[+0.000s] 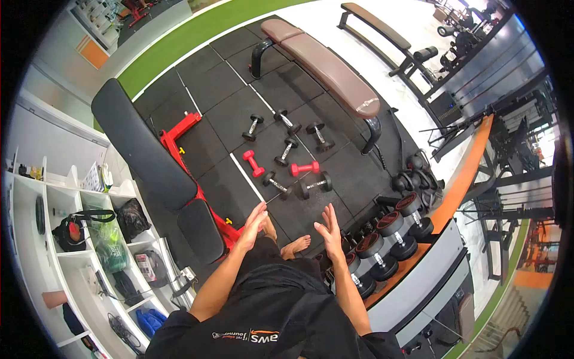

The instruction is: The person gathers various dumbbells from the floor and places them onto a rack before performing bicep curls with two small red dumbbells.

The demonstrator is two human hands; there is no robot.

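Observation:
My left hand [252,226] is raised before my body with its fingers stretched out, holding nothing. Opposite it, my right hand [329,230] is held up with the thumb apart from the fingers, also holding nothing. Beyond both hands, several dumbbells lie scattered on the black floor. Two are red, one [253,163] on the left and one [305,168] near the middle. The others are black with silver handles, such as the dumbbell [315,185] nearest my right hand and the dumbbell [277,184] close by. Neither hand touches any of them.
A black-padded bench [143,143] with a red frame stands at left, a brown bench [326,63] at the far side. On my right a dumbbell rack [427,251] holds several black dumbbells. White shelves [72,263] with bags line the left. Kettlebells [412,178] sit beyond the rack.

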